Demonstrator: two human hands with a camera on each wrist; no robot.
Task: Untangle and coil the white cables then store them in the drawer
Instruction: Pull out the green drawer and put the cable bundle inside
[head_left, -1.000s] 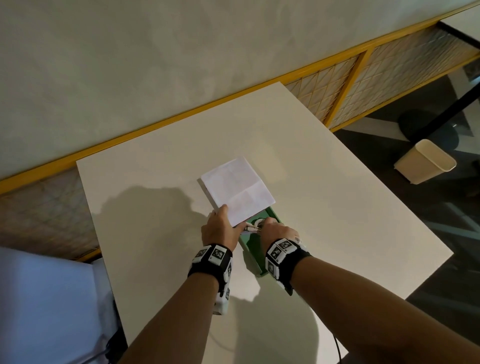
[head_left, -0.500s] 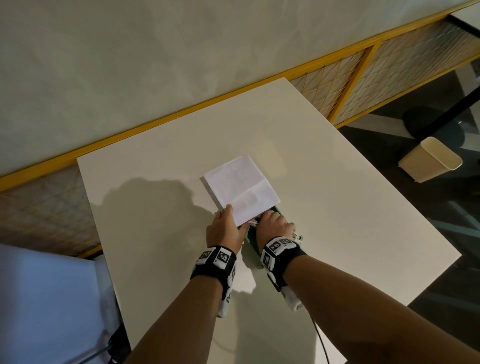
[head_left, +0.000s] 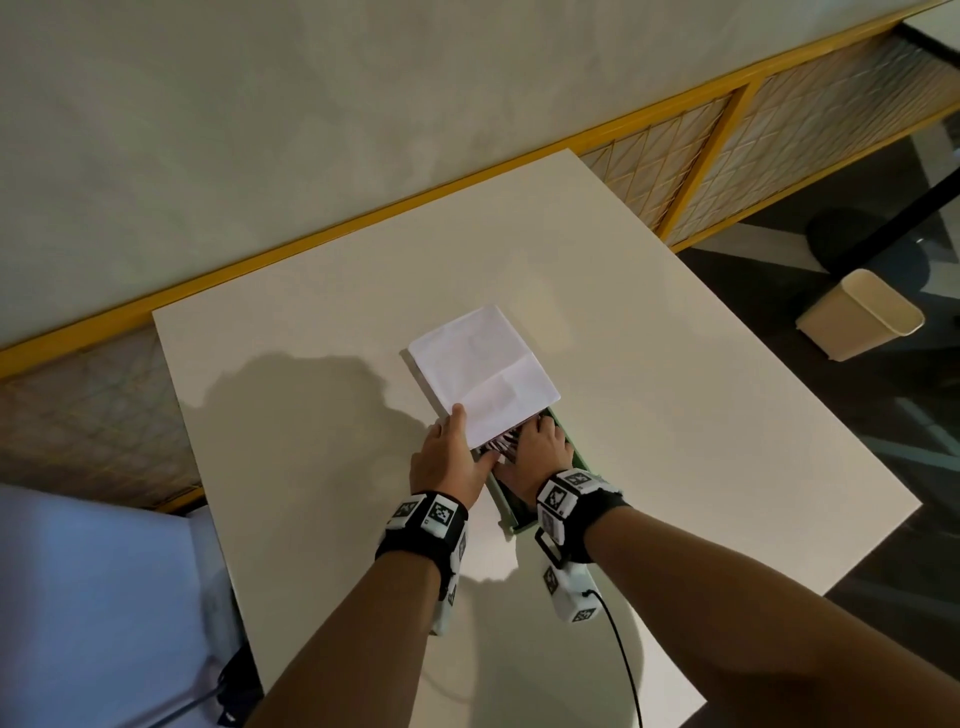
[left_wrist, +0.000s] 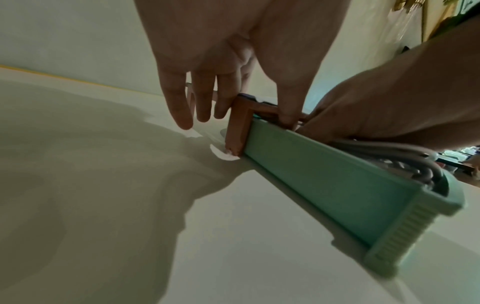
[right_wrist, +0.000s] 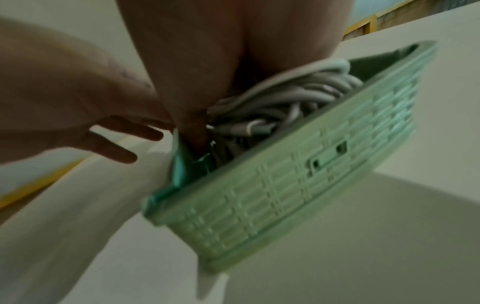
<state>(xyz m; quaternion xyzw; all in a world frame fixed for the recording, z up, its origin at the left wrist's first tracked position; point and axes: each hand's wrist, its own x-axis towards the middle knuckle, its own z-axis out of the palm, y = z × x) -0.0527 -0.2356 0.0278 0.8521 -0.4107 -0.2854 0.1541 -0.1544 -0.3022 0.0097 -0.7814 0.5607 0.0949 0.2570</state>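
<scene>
A small drawer unit with a white top (head_left: 483, 369) and a brown frame (left_wrist: 239, 123) stands mid-table. Its green drawer (head_left: 501, 499) (left_wrist: 324, 174) (right_wrist: 298, 185) is pulled out toward me. Coiled white cables (right_wrist: 298, 96) (left_wrist: 389, 152) lie inside it. My right hand (head_left: 540, 447) (right_wrist: 192, 115) reaches into the drawer on top of the coil, thumb down along its side; the fingers are hidden behind the cables. My left hand (head_left: 452, 447) (left_wrist: 202, 98) braces the unit's near left corner, thumb on the frame, straight fingers down its side.
The white table (head_left: 675, 415) ends close on the right and near sides. A beige bin (head_left: 862, 317) stands on the dark floor to the right. A yellow-framed mesh rail (head_left: 727, 140) runs behind the table. A black wire (head_left: 623, 649) trails from my right wrist.
My right hand has pushed forward and deeper into the drawer with the cable coil, partly under the unit's top. The left hand has stayed at the corner.
</scene>
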